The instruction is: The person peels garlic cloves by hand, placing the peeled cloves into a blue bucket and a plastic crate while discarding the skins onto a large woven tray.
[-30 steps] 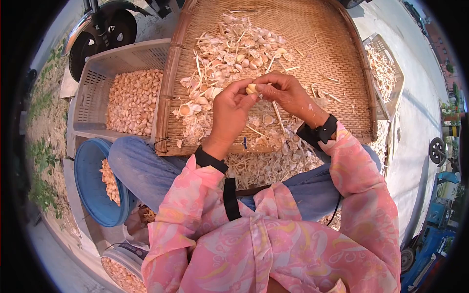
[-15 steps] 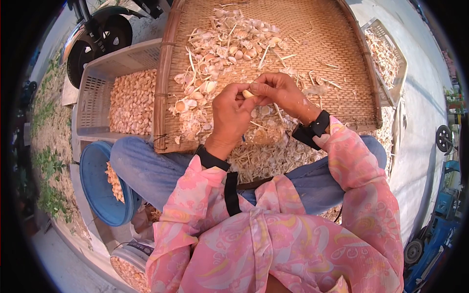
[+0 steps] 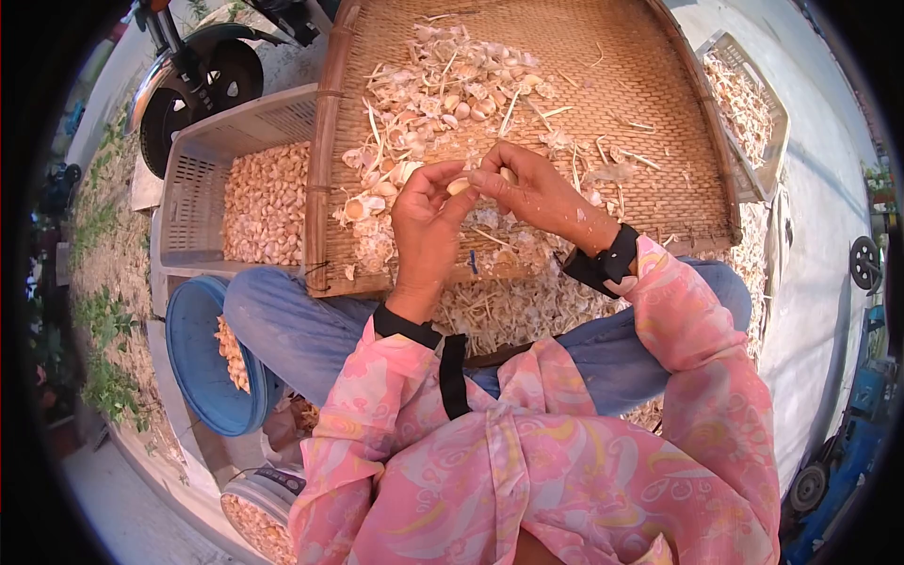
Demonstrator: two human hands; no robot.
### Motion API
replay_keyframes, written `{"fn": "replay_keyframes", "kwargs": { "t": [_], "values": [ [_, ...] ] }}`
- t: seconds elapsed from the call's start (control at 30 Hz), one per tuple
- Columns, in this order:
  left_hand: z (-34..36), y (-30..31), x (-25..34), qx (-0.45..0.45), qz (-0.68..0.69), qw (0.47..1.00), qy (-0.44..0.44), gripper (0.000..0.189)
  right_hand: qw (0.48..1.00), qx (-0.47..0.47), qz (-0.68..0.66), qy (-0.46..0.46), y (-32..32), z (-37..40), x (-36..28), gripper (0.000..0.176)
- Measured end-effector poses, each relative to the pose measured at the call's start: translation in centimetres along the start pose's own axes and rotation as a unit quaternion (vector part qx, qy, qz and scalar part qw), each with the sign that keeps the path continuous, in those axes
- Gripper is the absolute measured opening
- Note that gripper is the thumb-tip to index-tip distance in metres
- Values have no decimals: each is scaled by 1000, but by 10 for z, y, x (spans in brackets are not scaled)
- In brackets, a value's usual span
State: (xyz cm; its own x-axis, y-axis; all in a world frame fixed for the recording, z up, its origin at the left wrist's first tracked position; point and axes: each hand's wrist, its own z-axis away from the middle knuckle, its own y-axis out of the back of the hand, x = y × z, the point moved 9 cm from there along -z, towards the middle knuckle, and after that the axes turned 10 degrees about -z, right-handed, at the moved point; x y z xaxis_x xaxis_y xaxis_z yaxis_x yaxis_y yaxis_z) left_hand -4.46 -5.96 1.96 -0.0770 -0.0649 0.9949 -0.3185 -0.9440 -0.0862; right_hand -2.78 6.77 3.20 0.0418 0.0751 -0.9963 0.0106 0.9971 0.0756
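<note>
Two hands: raised together above the near half of the woven tray (image 3: pixel 678 188), fingertips meeting on one garlic clove (image 3: pixel 459 185).
Left hand (image 3: pixel 424 226): thumb and forefinger pinched on the clove, the other fingers curled in behind.
Right hand (image 3: pixel 537 193): fingertips closed on the clove's other end; whether it hides a second piece under its fingers I cannot tell.
Garlic clove: between the two hands, held clear of the woven tray's surface, pale and partly bare.
Handling: probably very light and firm, with a dry papery skin that tears easily; the bare flesh is likely smooth and apt to slip, and hard pressure could bruise it.
Where to hold: likely best pinched across its flat sides or by the two ends, leaving the skin free.
Woven tray: rests across the person's lap, holding a loose heap of skins, stalks and cloves (image 3: pixel 443 85) on its far-left part; more skins lie under its near edge.
White crate (image 3: pixel 188 188): touching the woven tray's left edge, filled with cloves.
Blue tub (image 3: pixel 193 367): left of and nearer than the woven tray, beside the knee, with some cloves inside.
White bucket (image 3: pixel 259 490): nearer again than the tub, with cloves in it.
Mesh crate (image 3: pixel 753 113): at the woven tray's right edge, with what looks like skins and stalks.
</note>
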Motion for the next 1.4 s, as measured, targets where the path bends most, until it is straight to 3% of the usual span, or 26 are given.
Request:
{"fn": "replay_keyframes", "kwargs": {
  "t": [0.03,0.17,0.27,0.37,0.47,0.5,0.57,0.7,0.77,0.8,0.9,0.97,1.03,1.07,1.17,1.2,1.3,1.37,1.4],
  "values": [
    [1,-4,-1,-11,-9,1000,2,29,990,-17,115,75,-9,4,-14,22],
    [6,-9,-16,-8,111,992,67,26,977,-28,189,90,-8,6,-18,24],
    [10,-9,-13,-26,142,985,96,27,995,-32,79,49,-4,8,-9,24],
    [10,-4,-10,-20,189,974,126,26,989,-51,-111,-81,-7,12,-1,24],
    [16,5,-10,-11,220,962,164,25,983,-36,118,139,6,1,-9,27],
    [21,11,-10,-20,230,957,176,26,964,-38,252,81,10,-1,0,26],
    [27,15,-11,-54,263,942,201,28,861,-36,506,-34,25,1,14,25],
    [47,4,-41,-107,297,899,304,43,974,54,214,42,10,1,-18,15],
    [56,-11,-51,-128,313,869,362,48,982,11,173,72,-17,3,-25,15],
    [55,-13,-51,-137,343,859,354,50,987,-14,148,61,-31,5,-28,16],
    [55,-17,-53,-162,399,835,343,54,971,-49,179,150,-61,9,-47,19],
    [53,-14,-52,-174,395,832,349,53,990,-38,130,45,-60,2,-29,15],
    [49,-9,-43,-92,383,849,351,52,995,-46,47,-74,-61,-2,-4,12],
    [47,-7,-41,-54,377,855,351,52,996,-77,-19,-39,-73,1,-14,11],
    [40,-9,-64,-94,456,829,310,42,983,-123,-131,23,-87,10,-26,11],
    [45,-5,-58,-7,440,824,357,33,984,-104,-147,9,-81,8,-22,11],
    [39,9,-78,-89,405,835,362,29,979,10,88,181,-39,-28,-31,15],
    [31,37,-44,-25,398,854,333,24,979,33,168,109,-12,-56,-2,15],
    [27,59,-23,-17,395,869,298,24,966,31,225,127,-10,-69,-2,16]
  ]
}}
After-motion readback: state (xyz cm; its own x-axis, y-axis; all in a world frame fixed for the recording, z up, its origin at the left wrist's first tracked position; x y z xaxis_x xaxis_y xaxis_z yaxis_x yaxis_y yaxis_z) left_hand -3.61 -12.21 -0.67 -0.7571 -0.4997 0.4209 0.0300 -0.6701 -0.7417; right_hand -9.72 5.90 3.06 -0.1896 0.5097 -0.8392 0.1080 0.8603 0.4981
